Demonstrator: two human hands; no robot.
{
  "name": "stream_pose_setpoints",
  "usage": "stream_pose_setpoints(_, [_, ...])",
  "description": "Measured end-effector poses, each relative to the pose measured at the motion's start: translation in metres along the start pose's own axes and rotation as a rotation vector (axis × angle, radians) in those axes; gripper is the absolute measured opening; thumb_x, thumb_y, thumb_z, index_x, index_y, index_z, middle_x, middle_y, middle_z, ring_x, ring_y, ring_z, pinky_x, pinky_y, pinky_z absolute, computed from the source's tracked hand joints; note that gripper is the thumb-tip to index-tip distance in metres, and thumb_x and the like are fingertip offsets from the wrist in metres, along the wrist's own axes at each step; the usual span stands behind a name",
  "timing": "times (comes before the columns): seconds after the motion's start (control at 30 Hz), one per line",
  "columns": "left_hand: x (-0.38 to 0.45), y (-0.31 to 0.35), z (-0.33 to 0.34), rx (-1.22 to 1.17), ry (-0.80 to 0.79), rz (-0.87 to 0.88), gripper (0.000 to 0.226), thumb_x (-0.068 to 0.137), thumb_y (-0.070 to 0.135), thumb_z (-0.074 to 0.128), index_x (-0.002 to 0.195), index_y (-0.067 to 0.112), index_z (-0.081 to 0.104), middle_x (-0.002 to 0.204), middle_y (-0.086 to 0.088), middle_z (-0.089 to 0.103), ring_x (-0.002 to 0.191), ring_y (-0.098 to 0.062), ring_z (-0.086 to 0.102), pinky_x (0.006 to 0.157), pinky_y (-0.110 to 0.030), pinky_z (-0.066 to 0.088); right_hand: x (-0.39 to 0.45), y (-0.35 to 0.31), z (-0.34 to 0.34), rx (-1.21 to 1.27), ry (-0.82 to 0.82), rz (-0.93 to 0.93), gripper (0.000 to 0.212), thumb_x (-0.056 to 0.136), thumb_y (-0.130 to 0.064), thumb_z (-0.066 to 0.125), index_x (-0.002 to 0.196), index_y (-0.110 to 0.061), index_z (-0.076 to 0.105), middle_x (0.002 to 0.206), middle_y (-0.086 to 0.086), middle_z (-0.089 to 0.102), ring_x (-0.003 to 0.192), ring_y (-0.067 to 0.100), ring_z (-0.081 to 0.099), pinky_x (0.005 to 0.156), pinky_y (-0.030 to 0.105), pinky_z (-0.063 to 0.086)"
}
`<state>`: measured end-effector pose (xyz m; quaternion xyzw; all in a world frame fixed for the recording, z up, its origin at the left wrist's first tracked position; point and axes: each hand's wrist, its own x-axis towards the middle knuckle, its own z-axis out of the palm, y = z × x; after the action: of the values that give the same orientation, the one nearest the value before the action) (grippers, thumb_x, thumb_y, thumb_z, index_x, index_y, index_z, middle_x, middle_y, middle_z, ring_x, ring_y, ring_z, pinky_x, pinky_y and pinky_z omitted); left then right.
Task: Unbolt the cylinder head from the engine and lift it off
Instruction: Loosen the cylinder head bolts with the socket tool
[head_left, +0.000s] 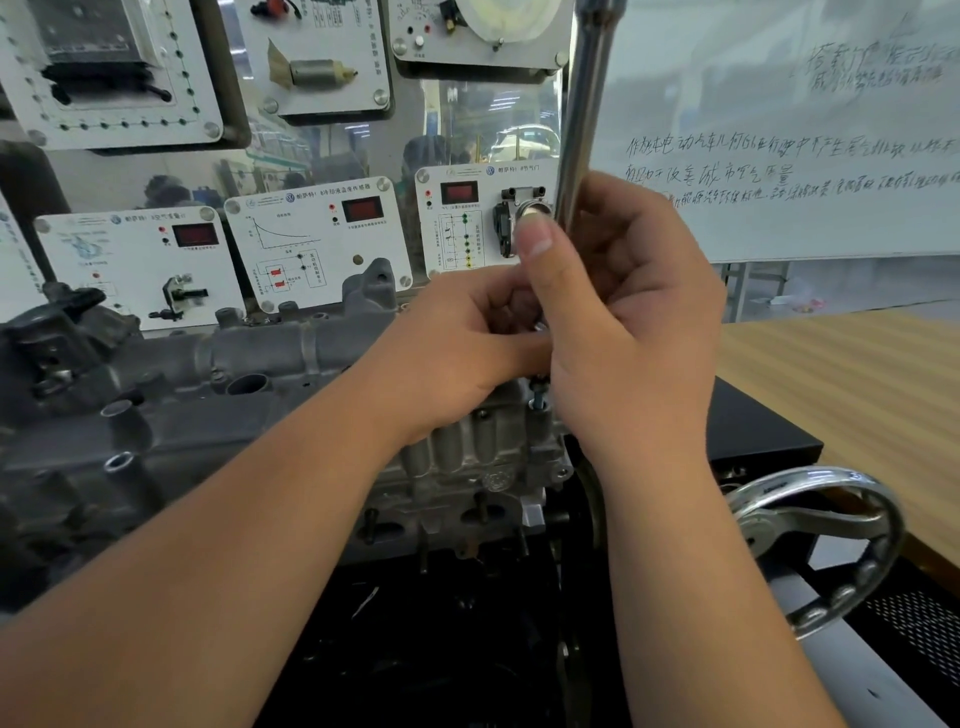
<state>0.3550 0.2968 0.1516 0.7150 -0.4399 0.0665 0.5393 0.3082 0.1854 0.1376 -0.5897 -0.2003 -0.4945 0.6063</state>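
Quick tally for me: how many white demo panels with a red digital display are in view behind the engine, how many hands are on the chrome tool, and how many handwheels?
White panels with red display: 3
Hands on the chrome tool: 2, left hand and right hand
Handwheels: 1
Total: 6

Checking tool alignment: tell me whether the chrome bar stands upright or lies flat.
Upright: the chrome bar rises from the right hand past the frame's top.

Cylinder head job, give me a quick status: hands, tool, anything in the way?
Right hand grips upright steel bar. Left hand pinches at its base. Cylinder head seated on engine. Nothing blocking.
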Motion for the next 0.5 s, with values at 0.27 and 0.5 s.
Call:
stream_pose_setpoints(0.27, [-0.0039,-0.0052,-0.0059,-0.160,-0.075,-0.024,0.015,0.088,0.010,0.070,0.099,0.020,0.072,0.084,0.008,0.076,0.083,-0.005,0.073,0.076,-0.018,0.056,-0.0006,0.0047,-0.0007,-0.079,0.027,-0.024,0.028,0.101,-0.023,0.056,0.122,-0.010,0.069,0.088,-0.013,0.069,0.083,0.004,0.067,0.077,0.029,0.056])
stream_pose_setpoints(0.5, [-0.0004,-0.0023,-0.0029,0.006,0.021,-0.018,0.028,0.081,0.008,0.073,0.107,-0.002,0.069,0.099,-0.028,0.070,0.096,-0.046,0.068,0.086,-0.056,0.056,-0.0005,0.0032,0.0031,0.022,-0.008,-0.001,0.036,0.092,-0.029,0.069,0.124,-0.013,0.065,0.100,-0.006,0.074,0.093,0.014,0.072,0.082,0.041,0.060])
